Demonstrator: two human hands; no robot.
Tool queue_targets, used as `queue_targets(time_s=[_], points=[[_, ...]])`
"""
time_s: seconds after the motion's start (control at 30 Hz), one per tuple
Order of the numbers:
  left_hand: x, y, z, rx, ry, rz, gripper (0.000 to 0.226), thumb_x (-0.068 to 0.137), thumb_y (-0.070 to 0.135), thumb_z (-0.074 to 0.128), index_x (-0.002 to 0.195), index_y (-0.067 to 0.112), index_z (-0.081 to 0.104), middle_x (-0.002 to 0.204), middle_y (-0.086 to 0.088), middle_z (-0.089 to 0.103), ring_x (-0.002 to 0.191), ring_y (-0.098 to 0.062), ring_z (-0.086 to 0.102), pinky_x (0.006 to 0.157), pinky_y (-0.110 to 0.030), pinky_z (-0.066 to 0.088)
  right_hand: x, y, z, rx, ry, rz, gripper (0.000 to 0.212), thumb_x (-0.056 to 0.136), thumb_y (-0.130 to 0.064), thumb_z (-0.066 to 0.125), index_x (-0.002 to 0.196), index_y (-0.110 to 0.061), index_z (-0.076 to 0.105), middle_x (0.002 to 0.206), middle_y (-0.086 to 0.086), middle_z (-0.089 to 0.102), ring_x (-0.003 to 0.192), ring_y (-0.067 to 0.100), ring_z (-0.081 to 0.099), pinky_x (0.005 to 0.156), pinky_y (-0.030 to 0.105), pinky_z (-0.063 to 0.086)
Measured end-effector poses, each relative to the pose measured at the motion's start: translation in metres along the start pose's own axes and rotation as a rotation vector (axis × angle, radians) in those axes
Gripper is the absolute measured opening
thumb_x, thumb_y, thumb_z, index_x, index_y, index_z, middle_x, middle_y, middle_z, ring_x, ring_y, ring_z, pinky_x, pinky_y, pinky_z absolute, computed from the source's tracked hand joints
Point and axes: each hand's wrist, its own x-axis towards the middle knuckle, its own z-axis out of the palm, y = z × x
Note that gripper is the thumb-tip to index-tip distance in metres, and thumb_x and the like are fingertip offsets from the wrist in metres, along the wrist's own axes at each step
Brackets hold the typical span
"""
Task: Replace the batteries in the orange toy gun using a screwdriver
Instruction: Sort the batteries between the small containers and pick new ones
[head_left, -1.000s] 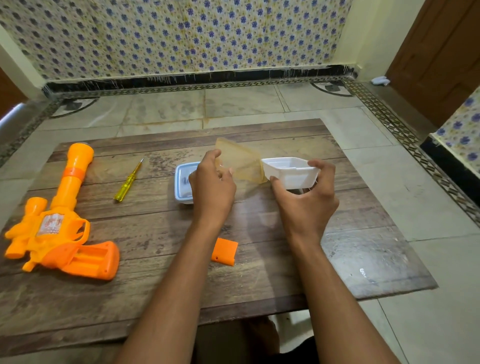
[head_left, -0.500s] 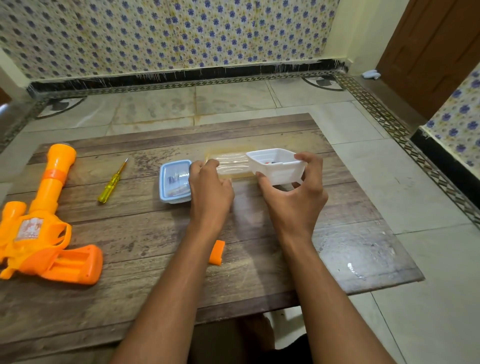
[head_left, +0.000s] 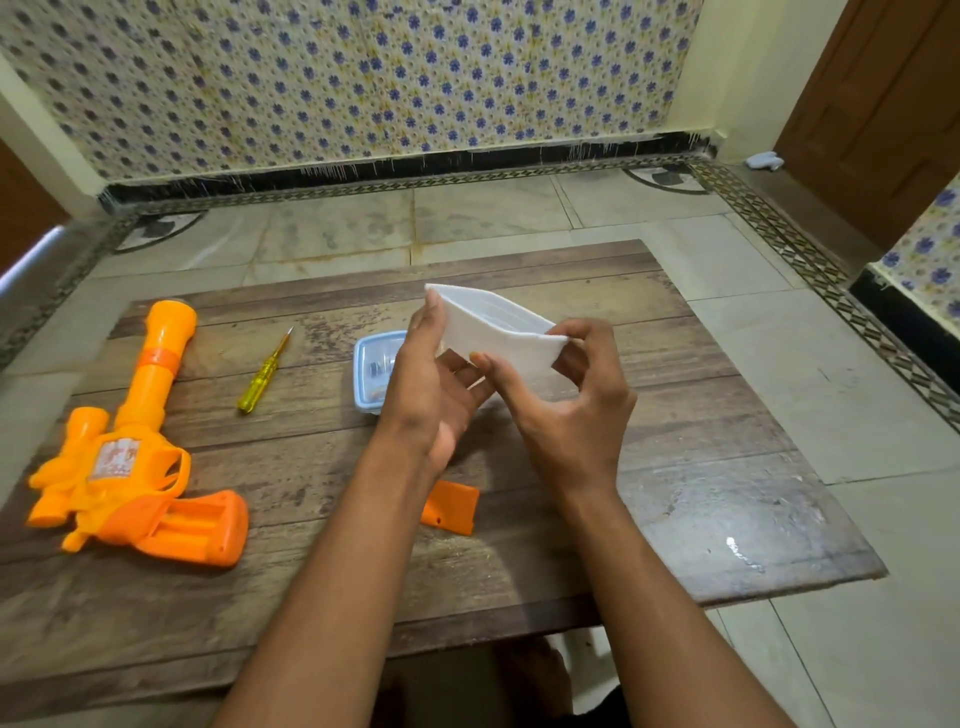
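The orange toy gun (head_left: 130, 462) lies at the left of the wooden board (head_left: 675, 493), its open battery bay in the grip facing up. Its loose orange battery cover (head_left: 451, 506) lies near the board's middle, partly behind my left forearm. A yellow-handled screwdriver (head_left: 262, 375) rests beyond the gun. Both hands hold a small white plastic container (head_left: 498, 332) tilted above the board: my left hand (head_left: 431, 384) at its left end, my right hand (head_left: 576, 400) at its right end. Its contents are hidden.
A blue-rimmed clear container (head_left: 371, 371) with small items inside sits on the board just behind my left hand. The board lies on a tiled floor. A patterned wall runs along the back and a brown door (head_left: 883, 104) stands at the right.
The white container has been lifted off the board and tilted toward me, now held in both hands. The transparent lid seen earlier in my left hand is no longer visible.
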Motion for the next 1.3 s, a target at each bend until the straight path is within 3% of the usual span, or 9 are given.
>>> queue_targets(time_s=[0.1,0.2,0.37,0.47,0.57,0.73,0.83,1.03,1.3], points=[[0.004,0.003,-0.007,-0.089,-0.009,0.076,0.078,0.093,0.05,0.06,0.152,0.002,0.042,0.132,-0.027,0.063,0.113,-0.034,0.067,0.08,-0.044,0.063,-0.003,0.001,0.006,0.049,-0.061,-0.023,0.057,0.077,-0.054,0.081,0.107,-0.012,0.058,0.099,-0.005,0.071,0.095,0.009,0.072,0.08,0.036,0.059],[0.009,0.003,-0.016,-0.08,0.003,0.142,0.076,0.097,0.053,0.058,0.152,0.004,0.041,0.146,-0.032,0.052,0.128,-0.04,0.057,0.099,-0.059,0.054,-0.003,0.0,0.011,0.124,-0.071,0.061,0.047,0.091,-0.055,0.062,0.114,-0.014,0.061,0.104,-0.006,0.072,0.1,0.011,0.07,0.084,0.042,0.058],[0.009,0.009,-0.018,0.175,0.008,0.118,0.062,0.095,0.052,0.061,0.141,0.01,0.057,0.13,-0.019,0.063,0.123,-0.032,0.06,0.107,-0.057,0.05,0.006,0.008,0.017,0.308,-0.018,0.474,0.045,0.103,-0.053,0.045,0.109,-0.019,0.074,0.106,-0.001,0.077,0.103,0.014,0.073,0.095,0.048,0.059],[0.002,0.006,-0.006,0.455,0.006,0.211,0.032,0.105,0.045,0.055,0.112,0.016,0.068,0.099,-0.006,0.07,0.091,-0.018,0.067,0.086,-0.041,0.057,0.01,0.003,0.018,0.478,-0.037,0.742,0.041,0.109,-0.037,0.046,0.11,-0.006,0.072,0.108,0.013,0.077,0.102,0.022,0.076,0.098,0.043,0.059],[-0.002,0.0,0.003,0.745,-0.032,0.334,0.046,0.091,0.06,0.059,0.095,0.016,0.071,0.083,-0.002,0.07,0.075,-0.019,0.065,0.073,-0.041,0.055,0.011,-0.003,0.018,0.608,-0.02,0.901,0.037,0.11,-0.025,0.047,0.092,-0.004,0.072,0.092,0.017,0.078,0.085,0.027,0.077,0.084,0.04,0.061],[-0.01,-0.006,0.017,1.088,-0.017,0.484,0.069,0.084,0.073,0.055,0.133,0.026,0.069,0.114,0.006,0.077,0.101,-0.017,0.073,0.09,-0.039,0.059,0.013,-0.004,0.014,0.758,0.052,1.095,0.021,0.102,-0.015,0.055,0.101,0.002,0.068,0.083,0.018,0.07,0.083,0.034,0.069,0.083,0.049,0.058],[-0.012,-0.007,0.021,1.126,-0.019,0.521,0.081,0.082,0.077,0.053,0.144,0.026,0.061,0.125,0.005,0.074,0.108,-0.021,0.072,0.096,-0.044,0.058,0.014,-0.002,0.013,0.869,0.033,1.169,0.028,0.101,-0.016,0.054,0.118,0.003,0.067,0.094,0.021,0.069,0.087,0.036,0.069,0.077,0.045,0.06],[-0.012,-0.003,0.024,1.081,0.017,0.578,0.072,0.084,0.074,0.053,0.133,0.024,0.07,0.135,0.012,0.069,0.107,-0.012,0.072,0.09,-0.041,0.059,0.014,0.011,0.014,1.033,0.016,1.131,0.048,0.088,-0.007,0.056,0.133,0.006,0.06,0.113,0.024,0.063,0.106,0.039,0.061,0.11,0.055,0.046],[-0.009,0.001,0.022,0.985,0.016,0.611,0.044,0.092,0.062,0.058,0.114,0.028,0.075,0.09,0.005,0.074,0.08,-0.015,0.07,0.063,-0.029,0.051,0.015,0.009,0.016,1.084,-0.001,1.171,0.028,0.076,-0.005,0.059,0.102,0.002,0.067,0.09,0.02,0.065,0.079,0.031,0.065,0.081,0.04,0.056]])
